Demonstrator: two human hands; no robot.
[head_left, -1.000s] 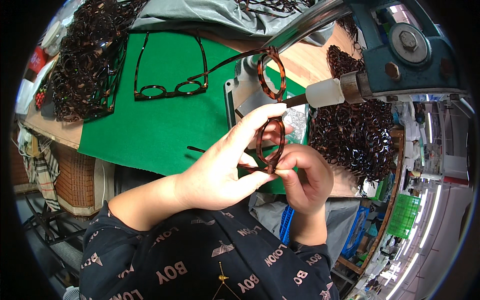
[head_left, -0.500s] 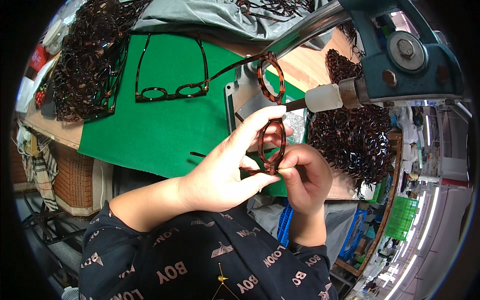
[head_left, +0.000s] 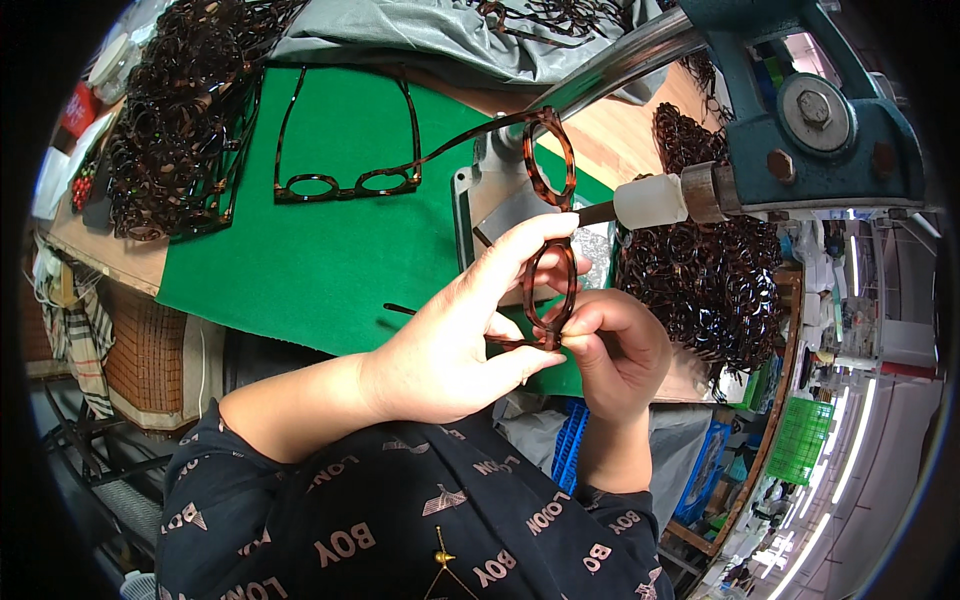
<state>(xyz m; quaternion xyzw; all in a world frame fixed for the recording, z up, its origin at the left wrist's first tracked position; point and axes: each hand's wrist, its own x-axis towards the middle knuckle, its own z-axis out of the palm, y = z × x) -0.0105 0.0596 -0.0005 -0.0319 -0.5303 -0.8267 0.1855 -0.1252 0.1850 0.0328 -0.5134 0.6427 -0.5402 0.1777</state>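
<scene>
Both my hands hold one tortoiseshell eyeglass frame, turned so its two rims stand one above the other. My left hand grips it, fingers at the bridge and thumb by the lower end. At that lower corner, thumb and forefinger of my right hand pinch the rim by the hinge. One temple arm runs from the top corner toward the far left; the other is partly hidden behind my left hand. Close to the bridge is the dark rod and white cylinder of a teal metal machine.
A second eyeglass frame lies on the green mat, temples pointing away. Heaps of dark frames stand at the left and right. A metal bar crosses above the table. Grey cloth covers the back.
The whole view has shifted slightly. My hands keep nearly the same hold on the eyeglass frame, whose rims look turned very little, if at all.
</scene>
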